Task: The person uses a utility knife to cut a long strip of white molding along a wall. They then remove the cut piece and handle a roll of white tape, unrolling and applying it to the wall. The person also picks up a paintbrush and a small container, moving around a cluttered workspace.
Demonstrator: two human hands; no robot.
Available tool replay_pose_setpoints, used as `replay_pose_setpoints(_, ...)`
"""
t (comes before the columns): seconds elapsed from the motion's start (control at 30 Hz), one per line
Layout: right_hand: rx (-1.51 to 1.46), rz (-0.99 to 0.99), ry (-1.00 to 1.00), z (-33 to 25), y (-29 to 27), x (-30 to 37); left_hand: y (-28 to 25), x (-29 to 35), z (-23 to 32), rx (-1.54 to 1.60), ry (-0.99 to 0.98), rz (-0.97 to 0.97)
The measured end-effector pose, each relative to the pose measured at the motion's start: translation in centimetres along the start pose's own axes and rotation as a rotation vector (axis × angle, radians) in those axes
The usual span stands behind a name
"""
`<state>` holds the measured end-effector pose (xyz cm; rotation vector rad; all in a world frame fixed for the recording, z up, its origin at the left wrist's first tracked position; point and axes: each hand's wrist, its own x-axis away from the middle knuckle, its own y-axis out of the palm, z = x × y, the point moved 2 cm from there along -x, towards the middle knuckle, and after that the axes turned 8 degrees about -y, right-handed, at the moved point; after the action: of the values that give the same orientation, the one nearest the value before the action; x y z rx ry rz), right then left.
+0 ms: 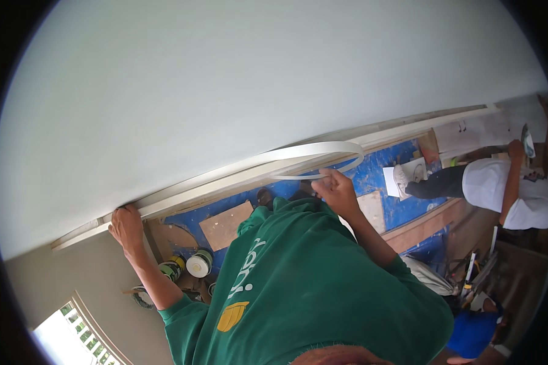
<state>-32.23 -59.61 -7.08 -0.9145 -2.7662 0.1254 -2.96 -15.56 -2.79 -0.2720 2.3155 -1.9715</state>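
Note:
A thin, flexible white strip (323, 148) runs along the lower edge of a large pale flat surface (274, 73) and bends back in a loop at its right end. Pinched fingers of my right hand (338, 191) hold the strip near its turned-back part, in front of my chest. Further left, my left hand (126, 231) has its fingers curled over the white edge rail (207, 190), close to where the strip meets it. What lies under those fingertips is hidden. I wear a green top (310, 267).
Below lies a blue, stained floor (225, 204) with a brown board piece (226, 225). Paint buckets (199, 264) stand at lower left, near a bright window (73, 331). At right, a person in a white shirt (490, 182) holds a flat tool; another in blue (472, 334) is lower right.

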Motion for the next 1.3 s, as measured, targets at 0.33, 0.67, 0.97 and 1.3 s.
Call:
replay_pose_setpoints(0.33,-1.021,0.527,0.042,3.4,-6.6,-4.6,0.1,-0.9,-0.2,-0.038,0.043,0.004)
replay_pose_setpoints(0.67,0.436,0.643,-0.416,-3.5,-7.9,-8.1,-1.7,0.4,0.6,-0.011,0.019,-0.029)
replay_pose_setpoints(0.97,0.627,0.716,-0.284,-3.5,-7.3,-9.0,-1.4,0.3,1.3,0.031,0.028,-0.033)
replay_pose_setpoints(1.3,0.612,0.637,-0.263,-1.8,-8.5,-9.1,-2.5,1.5,0.5,-0.072,0.110,0.017)
